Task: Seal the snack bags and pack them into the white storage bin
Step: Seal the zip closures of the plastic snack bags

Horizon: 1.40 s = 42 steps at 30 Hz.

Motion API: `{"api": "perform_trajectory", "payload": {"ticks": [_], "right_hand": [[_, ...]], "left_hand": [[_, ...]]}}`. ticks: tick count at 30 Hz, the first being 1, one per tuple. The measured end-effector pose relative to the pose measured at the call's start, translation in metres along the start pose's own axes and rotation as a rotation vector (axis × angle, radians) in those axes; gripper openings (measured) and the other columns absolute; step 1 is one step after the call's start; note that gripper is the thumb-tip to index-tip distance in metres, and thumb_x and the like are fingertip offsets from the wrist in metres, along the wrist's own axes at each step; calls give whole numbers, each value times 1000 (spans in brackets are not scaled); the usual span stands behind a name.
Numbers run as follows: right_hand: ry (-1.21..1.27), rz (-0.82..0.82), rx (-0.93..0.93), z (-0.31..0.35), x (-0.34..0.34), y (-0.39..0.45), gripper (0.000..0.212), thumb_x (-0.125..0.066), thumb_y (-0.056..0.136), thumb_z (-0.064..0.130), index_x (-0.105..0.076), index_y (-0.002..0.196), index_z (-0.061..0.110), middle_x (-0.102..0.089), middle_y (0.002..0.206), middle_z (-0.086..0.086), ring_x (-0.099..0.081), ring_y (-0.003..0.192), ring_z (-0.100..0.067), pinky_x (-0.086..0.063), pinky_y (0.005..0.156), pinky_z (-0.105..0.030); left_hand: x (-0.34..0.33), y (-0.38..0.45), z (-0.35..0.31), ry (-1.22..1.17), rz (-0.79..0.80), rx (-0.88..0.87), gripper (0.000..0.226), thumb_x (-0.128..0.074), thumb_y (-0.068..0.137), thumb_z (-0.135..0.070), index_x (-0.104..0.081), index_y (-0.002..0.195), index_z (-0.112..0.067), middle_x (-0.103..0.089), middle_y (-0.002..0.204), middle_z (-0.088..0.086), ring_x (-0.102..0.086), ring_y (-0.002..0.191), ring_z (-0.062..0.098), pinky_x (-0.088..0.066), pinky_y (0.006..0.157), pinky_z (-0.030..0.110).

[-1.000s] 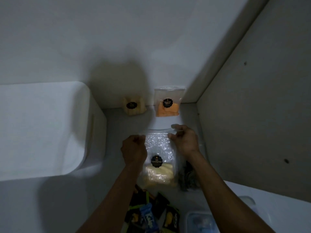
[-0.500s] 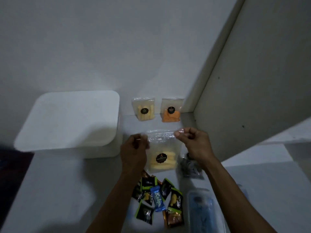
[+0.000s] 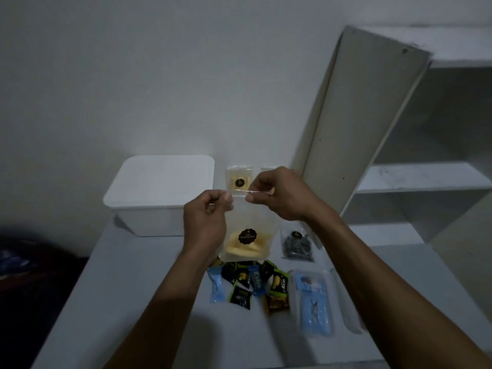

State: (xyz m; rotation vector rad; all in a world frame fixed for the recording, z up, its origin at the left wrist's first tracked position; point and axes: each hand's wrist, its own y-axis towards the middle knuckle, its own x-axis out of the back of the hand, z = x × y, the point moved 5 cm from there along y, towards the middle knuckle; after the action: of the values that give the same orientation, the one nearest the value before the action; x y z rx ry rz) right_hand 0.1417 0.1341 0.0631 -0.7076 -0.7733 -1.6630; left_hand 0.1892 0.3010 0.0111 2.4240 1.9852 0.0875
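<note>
Left hand (image 3: 206,222) and right hand (image 3: 277,194) both pinch the top edge of a clear snack bag (image 3: 247,233), held upright in the air between them, yellow pieces at its bottom. White storage bin (image 3: 159,193) sits just left of the left hand, lid on. Small wrapped snacks (image 3: 250,282) lie below the bag on the table (image 3: 133,302).

The right hand (image 3: 279,194) hides most of a clear bag (image 3: 267,169) at the table's far edge. The held snack bag (image 3: 249,235) covers the upper wrappers of the small sachets (image 3: 247,283). Label print is too small to read. The table (image 3: 133,302) is cut off below.
</note>
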Motion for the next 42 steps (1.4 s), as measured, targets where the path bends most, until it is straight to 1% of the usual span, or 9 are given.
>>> {"api": "perform_trajectory", "payload": {"ticks": [4,9,15,21,26,30,34,39,42], "right_hand": [[-51,14,64,40,-4,-13,15,-71,89,37,-73,93,23,-72,91,7,-64,84,-12,-54,78,-35],[-69,27,89,64,-5,-29,13,-68,91,33,-72,92,20,-67,84,8,-62,80,-12,-52,75,-34],[-106,-3,90,75,-10,-42,15,-68,91,31,-61,78,31,-71,85,6,-66,82,-15,-56,78,-42],[-107,78,77,82,-7,-49,10,-67,92,31,-64,84,26,-71,92,3,-64,85,-14,-54,78,-36],[-142,42,93,85,-9,-46,10,-67,93,29,-69,91,20,-71,93,4,-63,82,-13,-54,76,-37],[-122,69,101,88,-11,-44,15,-68,92,32,-71,95,18,-72,94,2,-64,86,-14,-54,77,-37],[-165,48,104,89,-10,-41,13,-68,91,30,-71,92,18,-71,92,3,-63,81,-13,-54,75,-38],[-152,39,112,89,-10,-39,13,-67,92,31,-71,96,19,-72,97,3,-63,85,-13,-54,78,-38],[-145,52,115,87,-8,-37,15,-67,92,32,-72,98,19,-72,98,4,-64,88,-13,-55,82,-41]], "left_hand": [[12,-23,-16,9,-11,-46,10,-64,93,-21,-70,92,-13,-71,78,-1,-65,72,2,-50,70,20],[28,-42,-29,21,-16,-108,11,-64,93,-19,-70,85,-15,-68,73,-4,-59,65,-2,-46,63,9],[36,-56,-33,19,4,-130,11,-63,93,-18,-69,83,-16,-67,74,-2,-58,66,-2,-45,64,8],[47,-60,-29,-17,2,-112,10,-64,93,-21,-69,84,-17,-68,76,-3,-60,71,4,-47,70,22],[51,-59,-34,4,94,-147,8,-66,92,-21,-70,86,-20,-70,80,-3,-63,77,6,-50,73,21],[57,-52,-33,21,44,-165,13,-67,90,-17,-70,80,-24,-71,81,0,-65,82,13,-53,79,27],[61,-49,-30,16,5,-150,9,-68,90,-18,-71,83,-21,-71,82,1,-64,81,13,-50,76,24],[60,-43,-33,7,83,-162,4,-71,88,-18,-74,87,-17,-73,83,1,-65,80,8,-54,77,24],[63,-39,-35,0,55,-162,6,-70,88,-14,-73,84,-17,-71,77,-2,-62,73,1,-51,72,17]]}}
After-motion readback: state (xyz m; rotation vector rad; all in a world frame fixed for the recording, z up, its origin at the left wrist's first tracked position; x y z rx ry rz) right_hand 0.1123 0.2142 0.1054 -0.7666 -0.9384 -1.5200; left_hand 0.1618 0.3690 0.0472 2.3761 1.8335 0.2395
